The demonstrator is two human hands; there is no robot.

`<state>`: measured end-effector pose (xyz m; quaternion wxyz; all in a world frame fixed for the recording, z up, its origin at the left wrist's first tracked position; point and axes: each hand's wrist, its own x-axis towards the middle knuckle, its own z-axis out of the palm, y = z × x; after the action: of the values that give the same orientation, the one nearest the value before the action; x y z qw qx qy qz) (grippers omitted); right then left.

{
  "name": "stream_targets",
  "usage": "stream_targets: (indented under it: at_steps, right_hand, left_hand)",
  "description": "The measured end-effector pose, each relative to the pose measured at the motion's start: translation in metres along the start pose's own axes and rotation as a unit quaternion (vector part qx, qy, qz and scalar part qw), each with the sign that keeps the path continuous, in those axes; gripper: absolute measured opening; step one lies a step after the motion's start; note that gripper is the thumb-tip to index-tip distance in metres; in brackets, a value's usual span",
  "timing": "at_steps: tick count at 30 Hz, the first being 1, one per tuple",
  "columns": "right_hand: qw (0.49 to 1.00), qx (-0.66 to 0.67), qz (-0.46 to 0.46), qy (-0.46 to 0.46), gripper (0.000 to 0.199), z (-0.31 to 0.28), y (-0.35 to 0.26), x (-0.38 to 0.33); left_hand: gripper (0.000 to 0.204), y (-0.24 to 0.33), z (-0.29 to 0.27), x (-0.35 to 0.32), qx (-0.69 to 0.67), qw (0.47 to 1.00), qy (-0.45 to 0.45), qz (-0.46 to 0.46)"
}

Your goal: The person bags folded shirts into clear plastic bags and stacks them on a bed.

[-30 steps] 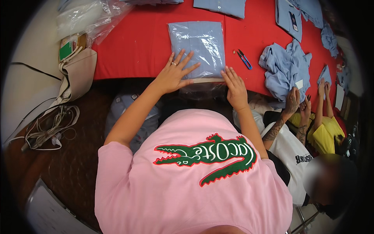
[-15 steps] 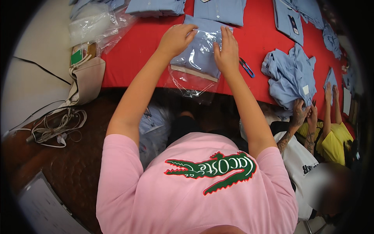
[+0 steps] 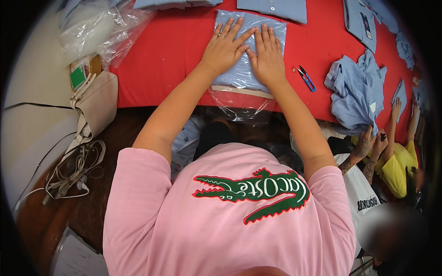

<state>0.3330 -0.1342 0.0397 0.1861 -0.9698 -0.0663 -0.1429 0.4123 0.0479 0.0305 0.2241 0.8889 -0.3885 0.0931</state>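
Observation:
A folded light-blue shirt (image 3: 246, 76) lies inside a clear plastic bag (image 3: 239, 106) on the red-covered table. The bag's loose end hangs over the near edge, and a pale strip of board shows at the shirt's near end. My left hand (image 3: 224, 49) rests flat on the bag's left half, fingers spread, a ring on one finger. Flat on the right half lies my right hand (image 3: 268, 57), its fingers stretched away from me and its thumb near the left hand. Both palms press the plastic; neither grips anything.
Blue-handled thread snips (image 3: 306, 79) lie right of the bag. Farther right are a crumpled blue shirt (image 3: 354, 87) and co-workers' hands (image 3: 368, 143). Folded shirts (image 3: 276, 8) line the far side. Plastic bags (image 3: 92, 32) and a beige handbag (image 3: 99, 99) sit at the left.
My left hand has gone from curled fingers at the bag's upper left to lying flat on it. The right hand has flattened beside it. The whole view has shifted slightly.

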Motion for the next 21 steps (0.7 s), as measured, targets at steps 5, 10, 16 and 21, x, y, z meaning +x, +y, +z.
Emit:
stream_targets:
  at_steps: [5,10,16,21]
  right_hand:
    - [0.998,-0.009,-0.054,-0.004,0.068,-0.005,0.006,0.027]
    - [0.998,0.000,-0.055,-0.024,0.065,-0.040,-0.023,-0.012]
    - [0.989,0.027,-0.113,-0.090,0.065,-0.028,-0.074,-0.039]
    - [0.985,-0.046,-0.132,-0.098,0.065,0.003,-0.074,-0.042]
  left_hand:
    - [0.059,0.002,-0.001,0.002,0.027,0.998,0.055,-0.032]
    - [0.056,0.011,-0.044,-0.047,-0.039,0.999,-0.009,-0.001]
    - [0.029,0.071,-0.076,-0.186,-0.308,0.845,0.074,-0.432]
    - [0.028,0.111,-0.063,-0.197,-0.413,0.717,-0.033,-0.561]
